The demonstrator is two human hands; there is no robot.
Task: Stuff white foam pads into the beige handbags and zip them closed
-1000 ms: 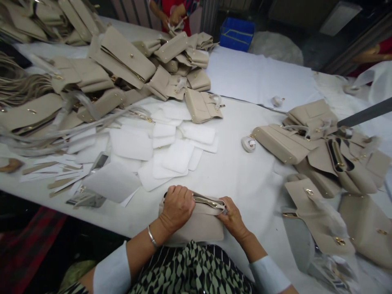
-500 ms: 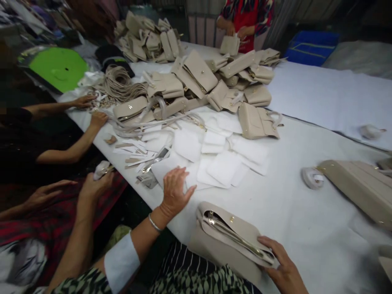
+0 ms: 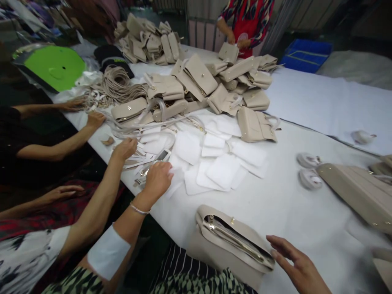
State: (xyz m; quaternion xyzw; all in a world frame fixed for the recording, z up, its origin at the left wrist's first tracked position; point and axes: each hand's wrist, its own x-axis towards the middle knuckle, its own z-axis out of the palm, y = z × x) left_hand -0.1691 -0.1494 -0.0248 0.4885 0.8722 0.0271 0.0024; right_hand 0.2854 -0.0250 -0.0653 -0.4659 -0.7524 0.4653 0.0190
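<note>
A beige handbag (image 3: pixel 226 241) lies at the table's near edge with its top open, showing a gold zip. My right hand (image 3: pixel 298 265) hovers just right of it, fingers stretched out and apart, holding nothing. My left hand (image 3: pixel 158 178) reaches left across the table and its fingers close on a white foam sheet (image 3: pixel 174 179) at the edge of a spread of white pads (image 3: pixel 222 171). A bracelet sits on my left wrist.
Piles of beige handbags (image 3: pixel 199 81) and a bundle of straps (image 3: pixel 118 85) fill the far left. Other people's hands (image 3: pixel 124 148) work along the left edge; a person in red (image 3: pixel 248 24) stands at the far side. More bags (image 3: pixel 358 192) lie at the right, a blue crate (image 3: pixel 306 55) behind.
My left hand moved left from above the pads and closed on a white sheet. My right hand lifted off the handbag and opened. A neighbour's hand reached onto the table.
</note>
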